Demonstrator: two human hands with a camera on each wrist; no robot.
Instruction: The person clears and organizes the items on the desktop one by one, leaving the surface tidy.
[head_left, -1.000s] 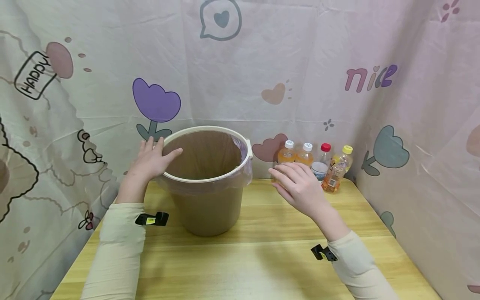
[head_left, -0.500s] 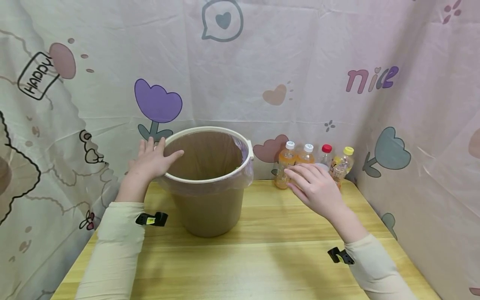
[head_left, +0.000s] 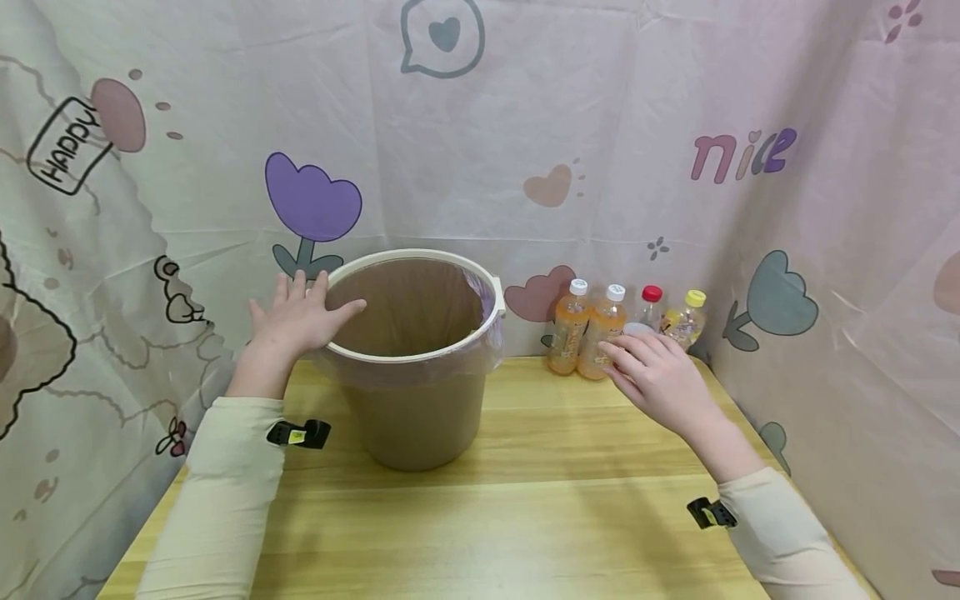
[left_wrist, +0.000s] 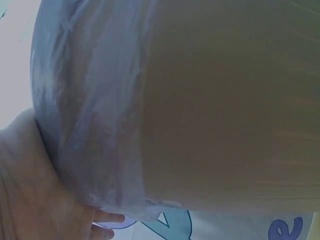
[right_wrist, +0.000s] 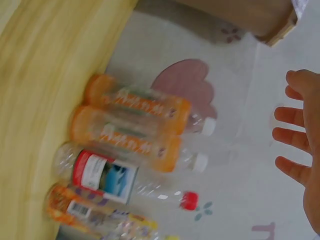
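Note:
A brown trash bin (head_left: 412, 417) with a cream rim and a clear plastic liner stands on the table. My left hand (head_left: 294, 321) rests at the rim's left side, fingers spread; in the left wrist view its palm (left_wrist: 35, 190) lies against the liner (left_wrist: 105, 110). In front of the bottles hovers my right hand (head_left: 660, 379), holding nothing, its fingers loosely bent. Two orange-labelled bottles with white caps (head_left: 567, 333) (right_wrist: 135, 102), a red-capped clear bottle (right_wrist: 107, 175) and a yellow-capped bottle (head_left: 693, 317) stand in a row. In the head view, my right hand partly hides the row's right end.
The wooden table (head_left: 480, 533) extends in front of the bin and bottles. A printed cloth (head_left: 465, 150) hangs behind and along both sides. Something small and yellowish shows inside the bin, too little of it to identify.
My right hand has moved to the right across the front of the bottles, uncovering the two orange-labelled ones. My left hand has stayed at the bin's rim.

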